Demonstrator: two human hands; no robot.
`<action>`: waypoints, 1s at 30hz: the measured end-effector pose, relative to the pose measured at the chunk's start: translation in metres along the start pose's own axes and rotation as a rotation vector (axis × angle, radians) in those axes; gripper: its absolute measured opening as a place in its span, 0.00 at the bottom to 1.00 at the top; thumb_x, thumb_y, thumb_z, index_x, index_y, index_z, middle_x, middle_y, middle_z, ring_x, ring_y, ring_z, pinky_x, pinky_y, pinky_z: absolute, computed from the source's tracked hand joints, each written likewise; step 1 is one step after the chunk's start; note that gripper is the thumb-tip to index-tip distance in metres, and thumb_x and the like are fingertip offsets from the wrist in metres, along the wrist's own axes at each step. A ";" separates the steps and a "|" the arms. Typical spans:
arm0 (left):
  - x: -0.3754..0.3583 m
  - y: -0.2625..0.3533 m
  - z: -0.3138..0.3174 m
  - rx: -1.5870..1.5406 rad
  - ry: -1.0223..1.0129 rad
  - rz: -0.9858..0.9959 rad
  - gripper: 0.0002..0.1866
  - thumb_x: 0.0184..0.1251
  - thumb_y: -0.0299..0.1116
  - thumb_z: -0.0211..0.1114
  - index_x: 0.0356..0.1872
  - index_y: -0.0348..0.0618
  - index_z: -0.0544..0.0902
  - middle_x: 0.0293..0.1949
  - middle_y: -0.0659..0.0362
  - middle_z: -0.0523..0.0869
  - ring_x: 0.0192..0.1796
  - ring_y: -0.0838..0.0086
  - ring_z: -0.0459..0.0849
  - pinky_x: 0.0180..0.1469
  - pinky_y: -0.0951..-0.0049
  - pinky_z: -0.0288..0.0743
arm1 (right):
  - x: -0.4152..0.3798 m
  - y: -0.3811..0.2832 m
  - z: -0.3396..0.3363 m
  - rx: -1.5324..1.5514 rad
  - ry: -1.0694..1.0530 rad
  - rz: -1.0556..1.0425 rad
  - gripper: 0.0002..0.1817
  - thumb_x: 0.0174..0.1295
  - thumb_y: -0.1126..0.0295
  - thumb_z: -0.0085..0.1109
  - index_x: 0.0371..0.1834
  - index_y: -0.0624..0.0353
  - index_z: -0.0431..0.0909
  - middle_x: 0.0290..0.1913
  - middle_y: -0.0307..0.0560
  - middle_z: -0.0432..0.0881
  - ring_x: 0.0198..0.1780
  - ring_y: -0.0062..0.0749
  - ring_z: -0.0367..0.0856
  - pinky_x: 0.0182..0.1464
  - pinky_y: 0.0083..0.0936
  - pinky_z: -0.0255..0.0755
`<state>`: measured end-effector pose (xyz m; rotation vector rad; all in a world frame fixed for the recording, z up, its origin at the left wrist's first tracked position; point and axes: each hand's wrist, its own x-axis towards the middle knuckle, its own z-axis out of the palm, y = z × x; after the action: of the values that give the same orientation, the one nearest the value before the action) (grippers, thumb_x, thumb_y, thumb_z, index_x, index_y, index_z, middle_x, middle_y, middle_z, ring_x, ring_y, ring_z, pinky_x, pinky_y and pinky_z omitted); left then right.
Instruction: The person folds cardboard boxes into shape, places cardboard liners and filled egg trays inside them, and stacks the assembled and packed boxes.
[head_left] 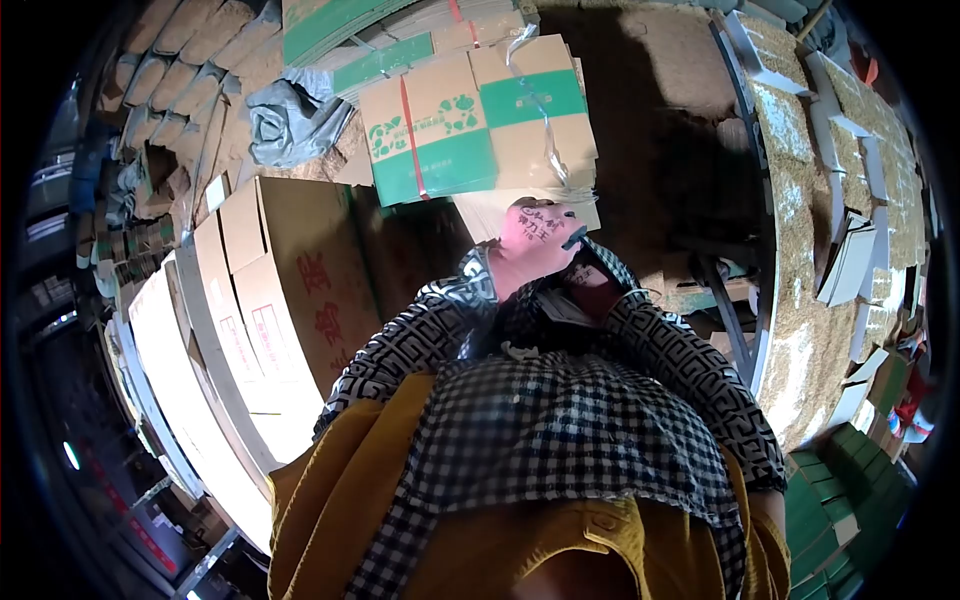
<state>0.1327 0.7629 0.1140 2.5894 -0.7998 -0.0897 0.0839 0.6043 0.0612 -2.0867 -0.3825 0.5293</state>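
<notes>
My left hand wears a pink glove with dark printing. Its fingers look curled, and a small dark teal piece shows at its edge; what it grips cannot be made out. Close by, in shadow before the checked apron, is my right hand, also gloved. Its fingers are hidden. Just beyond my left hand lies a bundle of flat brown-and-green cartons, bound with a red strap and a pale strap.
A large brown carton with red lettering stands on the left. Behind it lies a crumpled grey sack. More flat cartons are stacked at the back. Along the right runs a long brown, rough-topped surface with pale boards; green cartons sit lower right.
</notes>
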 end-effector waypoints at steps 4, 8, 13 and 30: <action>0.002 0.000 -0.004 0.018 -0.029 -0.039 0.13 0.48 0.42 0.68 0.35 0.52 0.85 0.31 0.62 0.84 0.35 0.66 0.83 0.39 0.67 0.76 | -0.006 -0.055 -0.038 0.017 -0.017 0.086 0.19 0.60 0.65 0.54 0.55 0.56 0.74 0.44 0.52 0.82 0.44 0.43 0.81 0.47 0.32 0.75; -0.002 -0.004 -0.004 -0.105 0.063 -0.067 0.11 0.49 0.40 0.68 0.34 0.51 0.84 0.31 0.59 0.84 0.35 0.62 0.84 0.38 0.66 0.77 | -0.021 -0.020 -0.006 -0.809 -0.092 -0.233 0.25 0.54 0.66 0.57 0.57 0.58 0.71 0.44 0.52 0.80 0.41 0.41 0.81 0.41 0.30 0.76; -0.020 -0.035 0.028 -0.751 -0.003 0.024 0.10 0.53 0.28 0.66 0.38 0.43 0.84 0.33 0.54 0.85 0.37 0.65 0.84 0.43 0.71 0.77 | -0.058 -0.108 -0.074 -0.346 0.204 -0.126 0.25 0.46 0.72 0.62 0.52 0.56 0.75 0.45 0.54 0.81 0.40 0.44 0.83 0.40 0.33 0.77; -0.105 -0.027 0.070 -0.867 0.268 -0.968 0.07 0.55 0.28 0.66 0.23 0.37 0.80 0.18 0.66 0.78 0.22 0.81 0.76 0.24 0.76 0.69 | -0.025 0.026 0.049 0.302 0.576 0.421 0.21 0.51 0.72 0.67 0.48 0.66 0.73 0.39 0.54 0.81 0.41 0.45 0.81 0.46 0.35 0.75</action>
<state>0.0469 0.8145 0.0325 1.8413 0.5450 -0.2855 0.0396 0.6138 0.0207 -1.9159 0.4525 0.1852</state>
